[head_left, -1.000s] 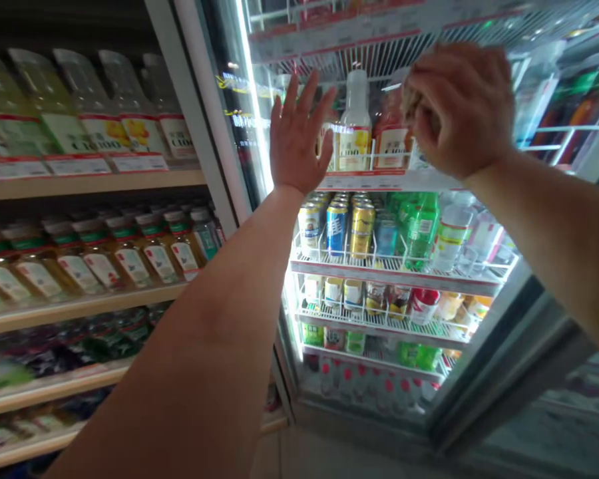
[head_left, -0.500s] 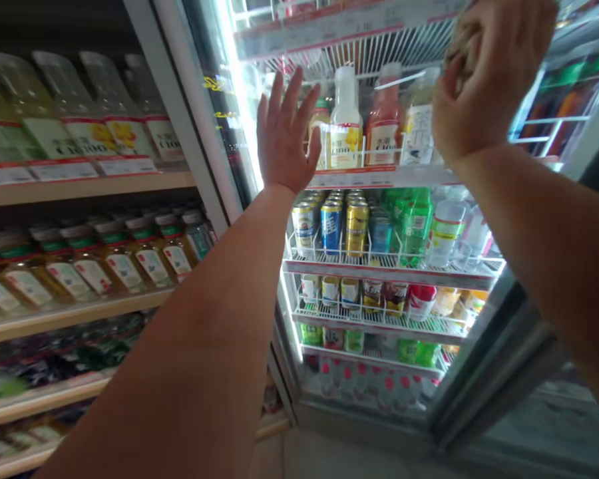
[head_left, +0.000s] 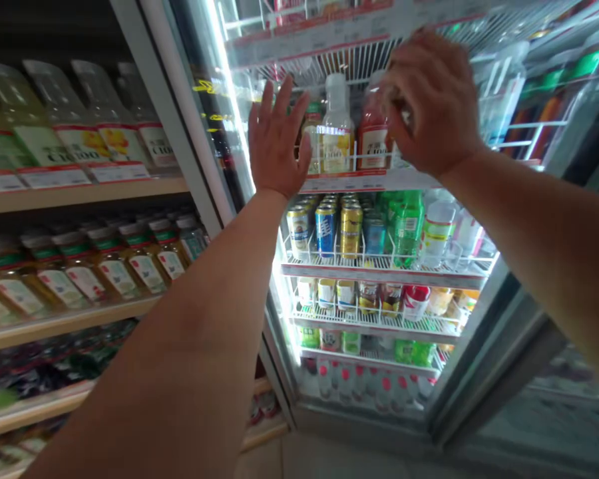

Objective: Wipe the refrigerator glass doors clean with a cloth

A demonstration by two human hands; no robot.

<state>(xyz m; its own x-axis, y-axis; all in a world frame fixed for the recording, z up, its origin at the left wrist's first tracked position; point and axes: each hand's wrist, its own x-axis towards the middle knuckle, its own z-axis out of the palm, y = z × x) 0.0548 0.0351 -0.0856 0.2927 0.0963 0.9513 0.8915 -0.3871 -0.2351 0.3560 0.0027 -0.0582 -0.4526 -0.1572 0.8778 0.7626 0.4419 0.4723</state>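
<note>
My left hand (head_left: 278, 143) is raised with its fingers spread, in front of the left end of the upper cooler shelf. Just right of it stand a clear bottle with a yellow-and-white label (head_left: 336, 133) and a red drink bottle (head_left: 373, 136). My right hand (head_left: 432, 100) is curled in front of that shelf, overlapping the red bottle's right side. Motion smears its fingers, and whatever lies inside them I cannot make out. Whether either hand touches a bottle is unclear.
Below are beer cans (head_left: 350, 229), green bottles (head_left: 408, 223) and a wire shelf (head_left: 384, 271). Left of the cooler frame (head_left: 177, 126), wooden shelves (head_left: 80, 194) carry rows of bottles. A door frame (head_left: 489, 359) slants at the right. The price rail (head_left: 324, 46) crosses above my hands.
My right hand has moved left and slightly down, from the white-labelled bottle to beside the red one. My left hand stays spread, shifting slightly left in view.
</note>
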